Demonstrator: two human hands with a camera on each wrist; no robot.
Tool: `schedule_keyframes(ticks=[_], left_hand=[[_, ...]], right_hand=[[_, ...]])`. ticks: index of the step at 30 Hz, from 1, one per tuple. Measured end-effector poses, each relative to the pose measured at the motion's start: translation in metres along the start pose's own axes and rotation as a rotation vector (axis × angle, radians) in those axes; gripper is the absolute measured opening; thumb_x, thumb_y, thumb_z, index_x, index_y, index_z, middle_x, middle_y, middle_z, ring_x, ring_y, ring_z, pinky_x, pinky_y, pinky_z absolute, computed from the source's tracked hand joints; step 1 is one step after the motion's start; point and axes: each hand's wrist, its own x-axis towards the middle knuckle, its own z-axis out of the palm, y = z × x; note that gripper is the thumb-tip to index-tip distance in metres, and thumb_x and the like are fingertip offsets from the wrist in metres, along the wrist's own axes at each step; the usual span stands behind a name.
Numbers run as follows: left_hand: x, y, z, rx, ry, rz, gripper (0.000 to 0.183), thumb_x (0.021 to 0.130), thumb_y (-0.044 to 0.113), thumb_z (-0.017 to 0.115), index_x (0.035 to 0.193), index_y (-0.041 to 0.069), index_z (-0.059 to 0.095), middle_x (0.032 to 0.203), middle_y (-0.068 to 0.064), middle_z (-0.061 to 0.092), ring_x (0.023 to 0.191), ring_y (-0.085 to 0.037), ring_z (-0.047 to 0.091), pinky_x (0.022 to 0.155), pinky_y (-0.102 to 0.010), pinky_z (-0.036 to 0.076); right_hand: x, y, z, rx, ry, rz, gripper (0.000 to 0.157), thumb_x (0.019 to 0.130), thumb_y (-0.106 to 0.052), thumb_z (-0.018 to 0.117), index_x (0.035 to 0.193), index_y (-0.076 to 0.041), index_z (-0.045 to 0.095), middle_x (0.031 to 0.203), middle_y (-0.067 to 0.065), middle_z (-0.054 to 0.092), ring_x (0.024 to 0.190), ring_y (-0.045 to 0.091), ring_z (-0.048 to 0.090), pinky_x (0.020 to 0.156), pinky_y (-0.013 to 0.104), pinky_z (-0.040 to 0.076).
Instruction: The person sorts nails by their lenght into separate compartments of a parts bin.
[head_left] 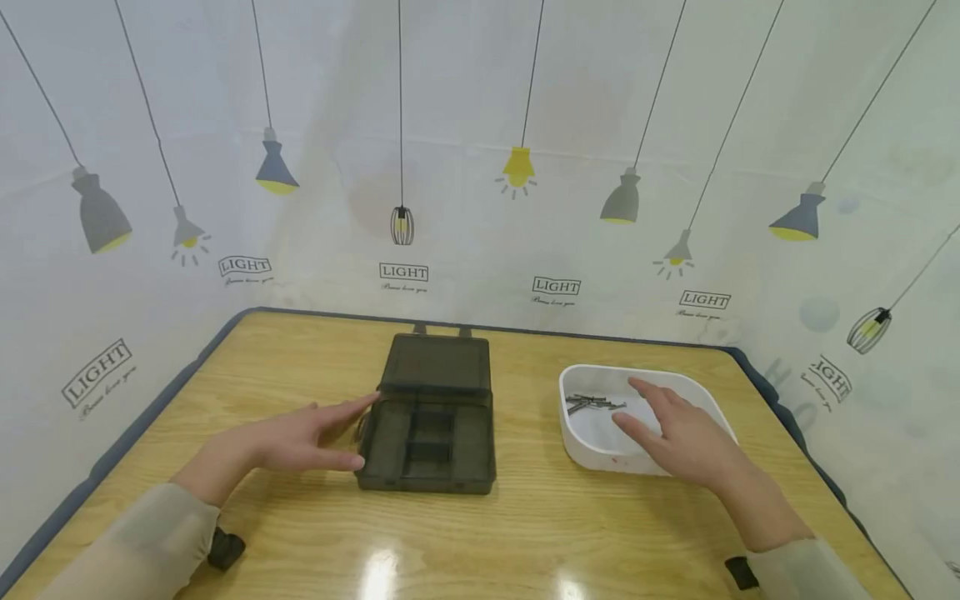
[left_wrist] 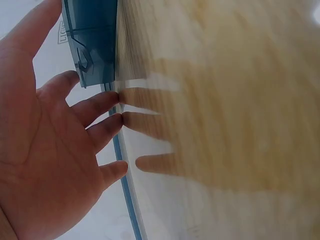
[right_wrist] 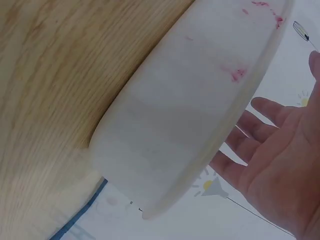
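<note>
1. Left grip [head_left: 303,437] spread wide at the dark box's [head_left: 431,431] left edge, right grip [head_left: 693,437] wide over the white tray [head_left: 607,457]; both hold nothing.
2. Mid-worktop [head_left: 525,533], the dark box looks light, stiff, slippery; take its side walls.
3. Small pins [head_left: 588,403] at the white tray's left end look slim, hard; pinch mid-length.
4. Farthest, the backdrop [head_left: 465,125] reads "LIGHT".

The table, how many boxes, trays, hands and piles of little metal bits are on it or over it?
Boxes: 1, the dark open box
Trays: 1, the white tray
Hands: 2, the left hand and the right hand
Piles: 1, the metal bits, too jumbled to count singly
Total: 5, with the pile as one
</note>
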Motion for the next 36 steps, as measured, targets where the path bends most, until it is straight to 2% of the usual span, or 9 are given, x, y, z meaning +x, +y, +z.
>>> schedule_keyframes(ticks=[4,9,13,16,19,24,28,32,36], left_hand=[[0.002,0.001,0.001,0.009,-0.003,-0.014,0.097,0.104,0.062,0.068,0.179,0.026,0.016,0.183,-0.01,0.025,0.164,-0.048,0.033,0.131,-0.08,-0.001],[0.001,0.001,0.002,0.006,0.006,-0.02,0.098,0.104,0.062,0.069,0.179,0.026,0.017,0.183,-0.012,0.025,0.164,-0.05,0.032,0.131,-0.079,0.001],[0.0,0.001,0.002,-0.022,0.006,-0.027,0.099,0.103,0.06,0.071,0.179,0.026,0.016,0.183,-0.015,0.024,0.165,-0.051,0.028,0.132,-0.076,0.013],[0.0,0.001,0.002,-0.063,-0.005,-0.031,0.1,0.103,0.059,0.072,0.179,0.025,0.016,0.183,-0.017,0.023,0.167,-0.048,0.026,0.132,-0.072,0.023],[0.001,0.002,0.002,-0.087,-0.014,-0.03,0.1,0.103,0.057,0.073,0.179,0.025,0.016,0.183,-0.016,0.023,0.167,-0.046,0.026,0.133,-0.07,0.025],[0.003,0.003,0.002,-0.087,-0.01,-0.029,0.1,0.102,0.057,0.074,0.178,0.024,0.018,0.182,-0.018,0.025,0.167,-0.046,0.028,0.132,-0.07,0.025],[0.005,0.003,0.004,-0.089,-0.003,-0.024,0.1,0.102,0.057,0.075,0.178,0.024,0.02,0.182,-0.018,0.026,0.166,-0.046,0.029,0.132,-0.07,0.025],[0.004,0.004,0.005,-0.087,0.002,-0.018,0.1,0.102,0.056,0.075,0.178,0.024,0.02,0.182,-0.018,0.026,0.166,-0.047,0.03,0.132,-0.07,0.025],[0.003,0.004,0.003,-0.091,0.002,-0.025,0.1,0.102,0.056,0.075,0.178,0.024,0.019,0.182,-0.018,0.025,0.166,-0.048,0.029,0.132,-0.071,0.024]], right_hand=[[0.008,0.004,0.001,0.067,-0.016,0.0,0.075,0.113,-0.062,0.05,0.163,-0.005,0.049,0.159,0.027,0.057,0.138,0.05,0.062,0.11,0.068,0.052],[0.031,0.014,0.005,0.203,-0.071,0.005,0.044,0.113,-0.038,0.062,0.141,-0.004,0.069,0.133,0.017,0.075,0.119,0.034,0.072,0.105,0.058,0.059],[0.046,0.022,0.012,0.332,-0.15,0.067,0.029,0.11,-0.025,0.067,0.132,-0.007,0.074,0.12,0.011,0.078,0.106,0.025,0.071,0.091,0.043,0.06],[0.055,0.026,0.018,0.456,-0.215,0.136,0.028,0.109,-0.022,0.068,0.132,-0.006,0.072,0.114,0.012,0.076,0.095,0.022,0.068,0.081,0.034,0.058],[0.062,0.03,0.024,0.548,-0.246,0.184,0.029,0.109,-0.02,0.068,0.134,-0.006,0.069,0.109,0.013,0.074,0.088,0.021,0.067,0.076,0.032,0.057],[0.069,0.03,0.028,0.639,-0.271,0.155,0.032,0.109,-0.018,0.067,0.138,-0.007,0.065,0.109,0.016,0.072,0.087,0.024,0.067,0.076,0.034,0.057],[0.071,0.03,0.035,0.641,-0.302,0.139,0.034,0.109,-0.019,0.067,0.141,-0.007,0.063,0.104,0.012,0.07,0.089,0.022,0.065,0.077,0.034,0.057],[0.074,0.032,0.041,0.614,-0.327,0.128,0.038,0.109,-0.019,0.068,0.144,-0.009,0.062,0.09,0.005,0.062,0.08,0.019,0.058,0.073,0.03,0.051],[0.077,0.033,0.044,0.586,-0.342,0.088,0.039,0.107,-0.018,0.069,0.145,-0.01,0.062,0.083,0.001,0.054,0.074,0.017,0.053,0.071,0.028,0.046]])
